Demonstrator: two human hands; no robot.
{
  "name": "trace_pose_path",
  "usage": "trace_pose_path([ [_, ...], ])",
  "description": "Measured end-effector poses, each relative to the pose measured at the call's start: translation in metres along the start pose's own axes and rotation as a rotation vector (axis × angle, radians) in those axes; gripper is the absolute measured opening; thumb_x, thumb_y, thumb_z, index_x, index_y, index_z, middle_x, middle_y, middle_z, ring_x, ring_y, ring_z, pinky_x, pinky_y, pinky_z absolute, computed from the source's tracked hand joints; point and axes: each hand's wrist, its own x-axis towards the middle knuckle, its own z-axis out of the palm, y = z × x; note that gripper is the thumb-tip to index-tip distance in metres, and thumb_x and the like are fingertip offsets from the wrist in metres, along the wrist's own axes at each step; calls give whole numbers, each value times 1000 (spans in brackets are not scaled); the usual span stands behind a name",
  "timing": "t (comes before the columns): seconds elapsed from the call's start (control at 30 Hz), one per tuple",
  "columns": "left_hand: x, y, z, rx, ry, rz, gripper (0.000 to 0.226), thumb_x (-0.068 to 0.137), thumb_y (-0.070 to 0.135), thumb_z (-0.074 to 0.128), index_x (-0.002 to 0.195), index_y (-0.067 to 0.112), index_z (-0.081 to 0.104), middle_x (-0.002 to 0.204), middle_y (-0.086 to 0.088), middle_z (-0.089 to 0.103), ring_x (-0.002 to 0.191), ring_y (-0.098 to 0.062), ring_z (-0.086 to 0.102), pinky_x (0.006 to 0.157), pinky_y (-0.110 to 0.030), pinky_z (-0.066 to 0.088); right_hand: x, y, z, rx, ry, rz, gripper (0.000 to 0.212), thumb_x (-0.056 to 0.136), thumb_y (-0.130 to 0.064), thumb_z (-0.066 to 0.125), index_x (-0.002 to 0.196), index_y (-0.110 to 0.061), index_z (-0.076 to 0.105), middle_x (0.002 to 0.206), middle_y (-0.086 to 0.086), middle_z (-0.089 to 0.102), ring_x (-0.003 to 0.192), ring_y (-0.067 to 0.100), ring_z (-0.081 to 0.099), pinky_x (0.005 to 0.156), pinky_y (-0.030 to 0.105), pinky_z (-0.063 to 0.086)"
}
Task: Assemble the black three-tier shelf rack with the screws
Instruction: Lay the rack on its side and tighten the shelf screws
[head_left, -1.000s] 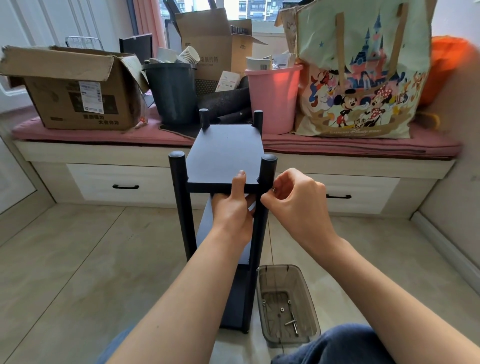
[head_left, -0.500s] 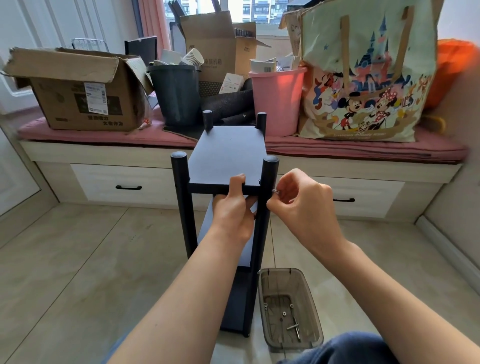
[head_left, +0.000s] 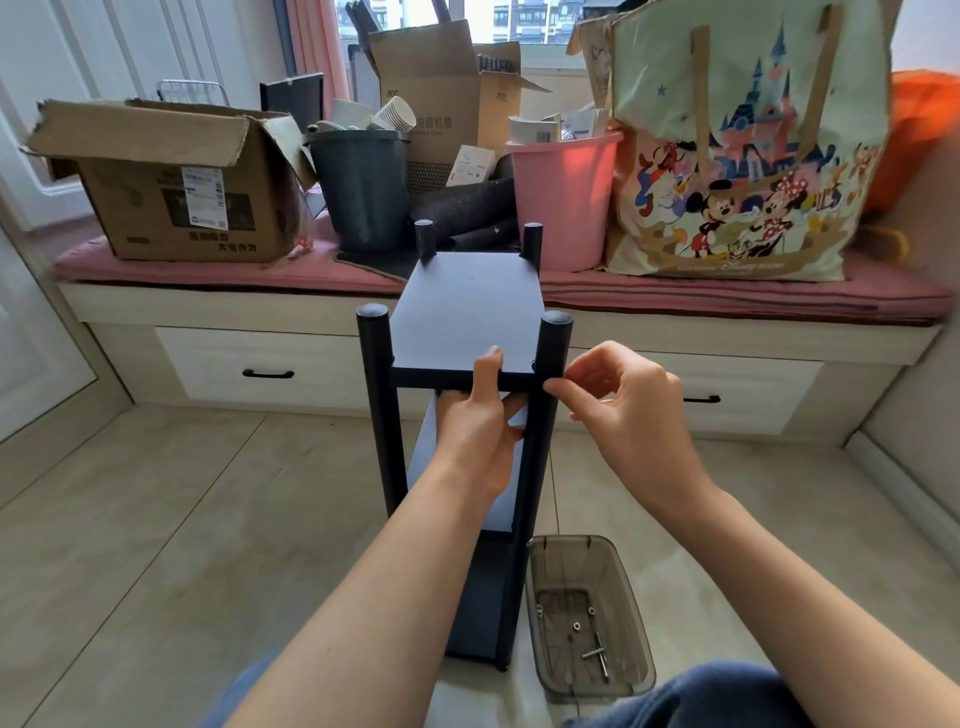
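While the left hand (head_left: 480, 415) grips the front edge of the top board, thumb lying on top and fingers curled beneath, the right hand (head_left: 621, 410) pinches thumb and forefinger together against the near right post just beside it; whatever it pinches is too small to make out. Both hands work on the black three-tier shelf rack (head_left: 467, 415), which stands upright on the tiled floor (head_left: 156, 519) straight ahead of them, its four round posts rising above the top board. Below the right hand, touching or just beside the rack's foot, sits a smoky clear plastic tub (head_left: 589, 618) holding a few small silver screws (head_left: 576, 626) and a metal key. Beyond the hands, a pink-cushioned window seat (head_left: 208, 270) carries a brown cardboard box (head_left: 171, 182), a dark grey bin (head_left: 361, 187), a pink bucket (head_left: 563, 197) and a cartoon-printed tote bag (head_left: 737, 156).
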Motion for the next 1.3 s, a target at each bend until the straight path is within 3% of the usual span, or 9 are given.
trace_pose_path([
  [0.27,3,-2,-1,-4,0,5,52,100,29,57,144,3,44,122,-20,68,103,-31,72,97,-64,50,-3,-1,-2,-14,-4,-34,13,83,-17,79,88,-11,69,75,-8,67,73,0,63,66,8,45],
  [0.43,6,-4,-1,-22,23,5,56,98,25,59,145,1,40,124,-24,66,103,-34,72,96,-66,49,-5,0,-6,19,0,35,7,84,-14,78,88,-16,73,76,-12,70,72,0,66,70,15,52],
  [0.57,7,-6,-2,-18,20,12,51,99,26,59,141,2,45,121,-23,68,102,-33,72,96,-67,49,-5,-1,-7,40,-5,52,7,86,-18,76,90,-12,75,75,-7,72,70,7,69,76,33,58],
  [0.63,7,-6,-2,-17,22,8,48,99,27,58,139,2,48,120,-21,69,102,-32,72,96,-66,49,-5,-1,-7,41,-13,43,8,87,-19,75,90,-11,75,76,-6,73,71,7,69,77,35,58],
  [0.73,8,-6,-2,-24,20,1,39,99,28,59,129,4,52,119,-21,69,102,-32,72,97,-67,48,-5,0,-6,-6,-16,-10,5,87,-15,75,90,-12,72,78,-7,70,73,3,66,72,18,54],
  [0.8,8,-6,-1,-29,24,0,44,99,27,58,134,3,51,121,-21,68,102,-32,72,96,-67,49,-6,-1,-6,-43,-8,-42,6,86,-12,75,91,-12,71,78,-8,70,77,-1,65,70,8,48],
  [0.87,8,-6,-1,-26,24,4,49,99,28,58,140,2,47,123,-22,67,102,-32,72,96,-66,49,-6,-1,-6,-48,-11,-50,6,86,-12,75,92,-11,73,78,-8,70,76,-2,65,71,8,48],
  [1.07,9,-6,-1,-36,24,-6,49,99,28,58,140,3,48,123,-22,67,102,-33,72,95,-66,50,-7,0,-6,54,4,26,10,88,-21,74,88,-12,76,71,-8,71,64,5,66,69,26,57],
  [1.3,10,-7,-2,-37,4,5,50,99,28,58,144,10,45,129,-20,64,106,-33,71,94,-64,50,-6,-1,-4,-19,51,-4,13,83,-15,79,89,-16,67,73,-17,65,77,-5,64,66,6,47],
])
